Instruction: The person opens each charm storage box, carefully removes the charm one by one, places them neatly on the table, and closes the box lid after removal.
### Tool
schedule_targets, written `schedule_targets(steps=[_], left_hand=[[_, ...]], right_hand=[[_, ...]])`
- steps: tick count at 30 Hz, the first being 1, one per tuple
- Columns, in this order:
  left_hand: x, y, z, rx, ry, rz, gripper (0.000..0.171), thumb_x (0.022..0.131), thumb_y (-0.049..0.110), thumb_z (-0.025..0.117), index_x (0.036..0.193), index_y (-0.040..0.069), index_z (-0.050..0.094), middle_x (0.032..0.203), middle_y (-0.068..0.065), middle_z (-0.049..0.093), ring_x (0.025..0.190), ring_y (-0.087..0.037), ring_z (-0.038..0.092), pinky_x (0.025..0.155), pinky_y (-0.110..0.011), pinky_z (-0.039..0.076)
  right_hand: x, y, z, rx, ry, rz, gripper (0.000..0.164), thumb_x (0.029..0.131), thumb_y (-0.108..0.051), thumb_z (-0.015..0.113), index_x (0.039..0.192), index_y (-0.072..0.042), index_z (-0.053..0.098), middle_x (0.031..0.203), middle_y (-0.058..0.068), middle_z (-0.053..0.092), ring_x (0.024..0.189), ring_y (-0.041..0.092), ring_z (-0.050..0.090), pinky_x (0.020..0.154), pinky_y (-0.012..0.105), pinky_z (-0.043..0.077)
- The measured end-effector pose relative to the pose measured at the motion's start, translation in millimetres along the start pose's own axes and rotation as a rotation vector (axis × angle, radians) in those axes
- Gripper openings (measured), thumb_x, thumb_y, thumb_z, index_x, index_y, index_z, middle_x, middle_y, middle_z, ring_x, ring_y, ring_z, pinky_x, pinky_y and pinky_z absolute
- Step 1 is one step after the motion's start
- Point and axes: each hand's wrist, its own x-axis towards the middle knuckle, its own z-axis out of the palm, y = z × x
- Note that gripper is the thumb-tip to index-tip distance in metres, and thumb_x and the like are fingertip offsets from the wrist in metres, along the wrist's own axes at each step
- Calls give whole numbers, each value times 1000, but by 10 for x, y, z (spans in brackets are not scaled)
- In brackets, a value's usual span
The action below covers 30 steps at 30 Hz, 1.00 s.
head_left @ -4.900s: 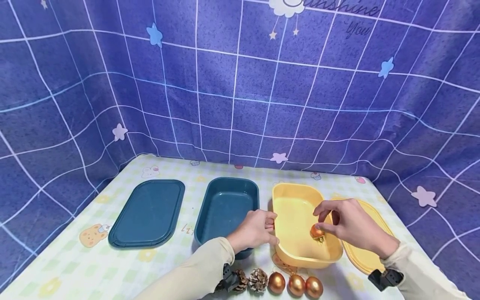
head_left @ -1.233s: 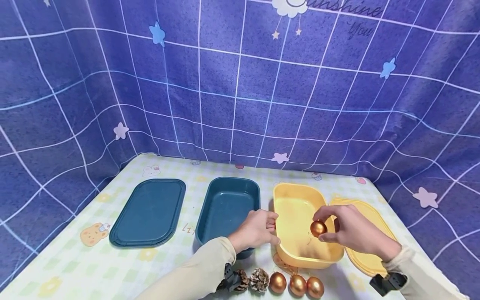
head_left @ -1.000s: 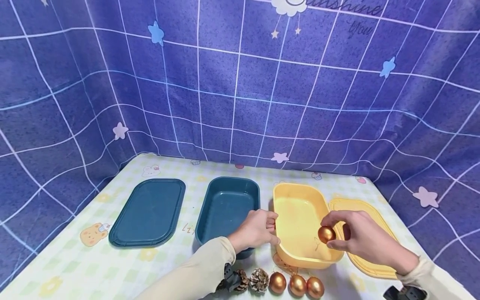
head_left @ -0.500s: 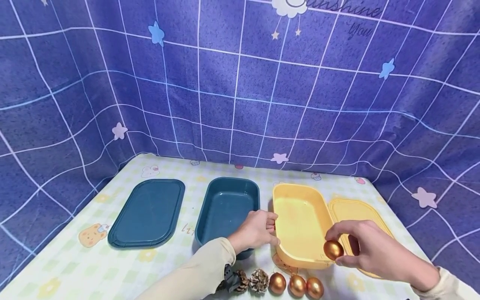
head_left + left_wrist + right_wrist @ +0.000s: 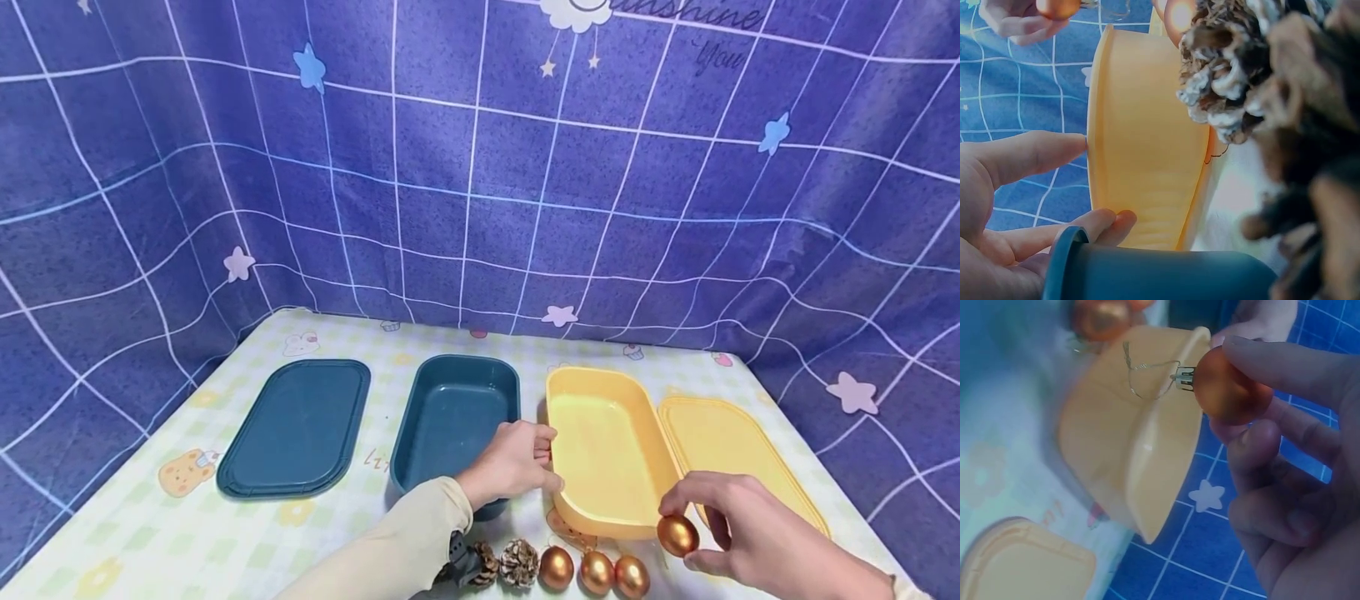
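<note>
My right hand [image 5: 750, 525] pinches a shiny copper-coloured bauble [image 5: 677, 535] between thumb and fingers, just off the front right corner of the yellow plastic container [image 5: 603, 442]. The right wrist view shows the bauble's metal cap and a loop of thread [image 5: 1147, 367] hanging out beyond it. At the container's left side is my left hand [image 5: 510, 458], its thumb and fingers spread along the rim. In the left wrist view two fingertips [image 5: 1116, 225] touch the outer wall. Three similar baubles [image 5: 596, 572] lie in a row before the container.
Pine cones [image 5: 519, 563] continue the row to the left, partly hidden by my left sleeve. A dark blue container [image 5: 457, 417] stands left of the yellow one. Its matching blue lid [image 5: 296, 429] lies at far left, and a yellow lid [image 5: 731, 442] at right.
My right hand lifted the bauble out of the yellow container's inside area and carried it right and toward the front, past the rim. My left hand stayed put.
</note>
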Motion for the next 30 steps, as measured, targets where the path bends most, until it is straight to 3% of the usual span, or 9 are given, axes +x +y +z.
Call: schedule_targets(steps=[3, 8, 14, 19, 24, 27, 30], left_hand=[[-1, 5, 4, -2, 2, -3, 70, 73, 2, 84, 138, -5, 57, 130, -21, 67, 118, -30, 69, 99, -36, 59], [-4, 4, 25, -8, -4, -2, 70, 72, 0, 84, 137, -7, 57, 129, -22, 67, 117, -31, 69, 98, -36, 60], [6, -9, 17, 13, 5, 16, 71, 72, 1, 84, 137, -7, 57, 129, -23, 67, 115, -31, 70, 97, -35, 60], [14, -12, 7, 19, 1, 21, 70, 72, 1, 83, 136, -8, 56, 130, -24, 67, 115, -32, 70, 97, -35, 60], [12, 3, 4, 3, -1, 16, 71, 71, -1, 84, 136, -9, 56, 129, -25, 67, 115, -33, 70, 98, -38, 60], [14, 5, 4, 3, -1, 15, 71, 71, -1, 84, 136, -9, 57, 128, -25, 67, 115, -33, 70, 97, -38, 60], [14, 13, 0, 10, 1, 17, 70, 71, -1, 84, 135, -9, 57, 127, -24, 68, 114, -33, 71, 97, -37, 60]], right_hand=[[-62, 5, 40, 14, -11, 15, 50, 64, -4, 90, 103, -25, 66, 90, -15, 63, 64, -14, 44, 51, -1, 35], [-147, 25, 139, -14, 2, -35, 61, 54, -2, 91, 102, -29, 65, 91, -18, 60, 63, -16, 42, 51, -5, 32], [-212, 83, 265, -143, 7, -91, 58, 51, -8, 92, 99, -27, 66, 90, -18, 56, 68, -15, 42, 53, -4, 29], [-263, 87, 347, -253, -5, -64, 50, 56, -19, 92, 99, -28, 67, 90, -19, 55, 71, -13, 44, 50, 7, 31], [-315, 71, 423, -299, -57, -3, 39, 73, -46, 84, 104, -31, 67, 94, -18, 54, 64, -14, 36, 47, 9, 26], [-328, 77, 478, -344, -28, -20, 40, 73, -54, 80, 104, -32, 66, 96, -17, 55, 62, -14, 32, 45, 9, 24], [-327, 88, 536, -389, 37, -68, 42, 69, -53, 82, 102, -32, 67, 96, -17, 55, 62, -15, 31, 44, 8, 23]])
